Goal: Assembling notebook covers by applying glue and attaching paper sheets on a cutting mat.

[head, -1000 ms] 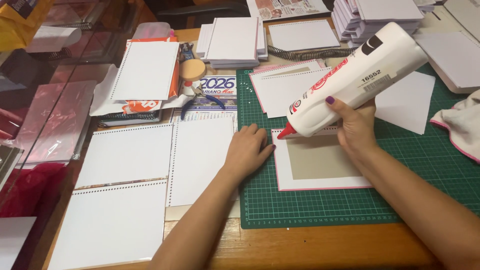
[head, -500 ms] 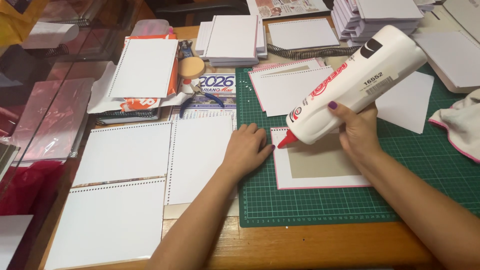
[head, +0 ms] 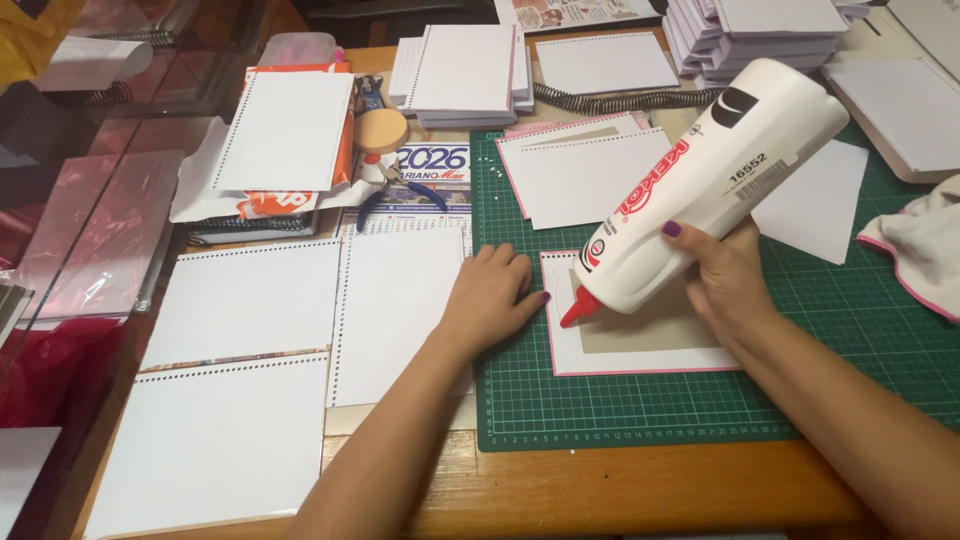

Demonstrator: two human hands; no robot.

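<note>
In the head view, the right hand [head: 722, 278] gripped a big white glue bottle [head: 700, 190], its red nozzle tipped down onto a pink-edged card [head: 640, 345] near the green cutting mat's [head: 850, 340] left edge. The left hand [head: 492, 296] lay flat, holding nothing, fingertips pressing the card's left edge.

Both forearms are bare — no sleeve, watch or bracelet shows on either as they enter from about 6 and 4 o'clock. The left hand [head: 490, 300] and right hand [head: 725, 280] wear no rings. Nails are painted purple — seen on the right thumb and a left fingertip.
</note>
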